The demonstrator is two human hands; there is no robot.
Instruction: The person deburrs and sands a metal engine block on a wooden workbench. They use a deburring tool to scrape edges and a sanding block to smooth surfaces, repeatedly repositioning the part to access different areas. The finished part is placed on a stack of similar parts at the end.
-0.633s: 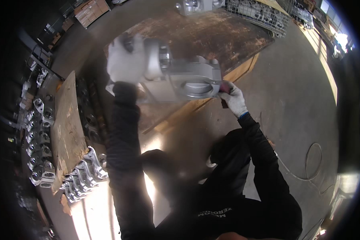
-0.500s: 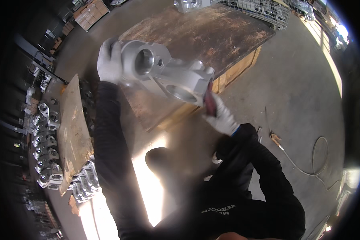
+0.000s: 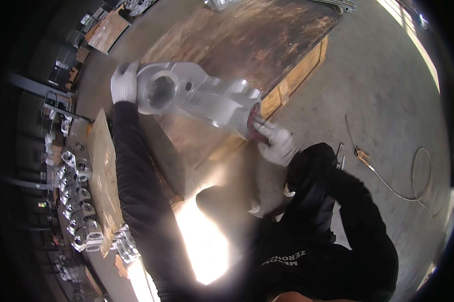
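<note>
A large silver-grey machined metal part [image 3: 207,96] is held up in front of me, with a big round bore near its left end and a small hole beside it. My left hand [image 3: 124,83], in a white glove, grips the rounded left end. At the opposite end, my gloved right hand [image 3: 279,143] is closed on a dark red pad [image 3: 253,124] that presses against the part's end face. Motion blurs the right hand's fingers a little. Below the part lies a worn brown wooden table [image 3: 267,45].
On the left, many similar metal parts [image 3: 78,201] stand in rows beside a wooden board [image 3: 105,176]. An air blow gun [image 3: 362,156] with a coiled hose [image 3: 422,176] lies on the floor to the right. Boxes [image 3: 106,31] stand at the far left.
The metal part has shifted slightly left in view and turned, so the bore in its right end no longer shows. The right hand with the pad has moved on that end face.
</note>
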